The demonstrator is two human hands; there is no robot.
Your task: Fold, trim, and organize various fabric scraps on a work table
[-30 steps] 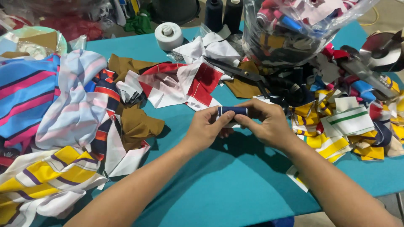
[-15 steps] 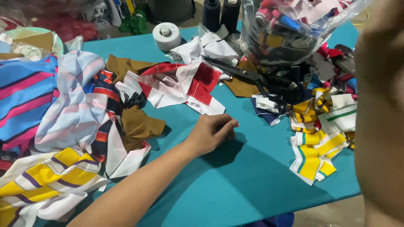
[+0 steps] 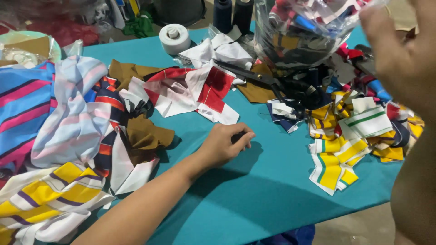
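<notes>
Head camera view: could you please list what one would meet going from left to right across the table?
Blue and pink striped cloth → brown fabric scrap → red and white scrap → left hand → black scissors → yellow striped scraps → raised, blurred right hand.
</notes>
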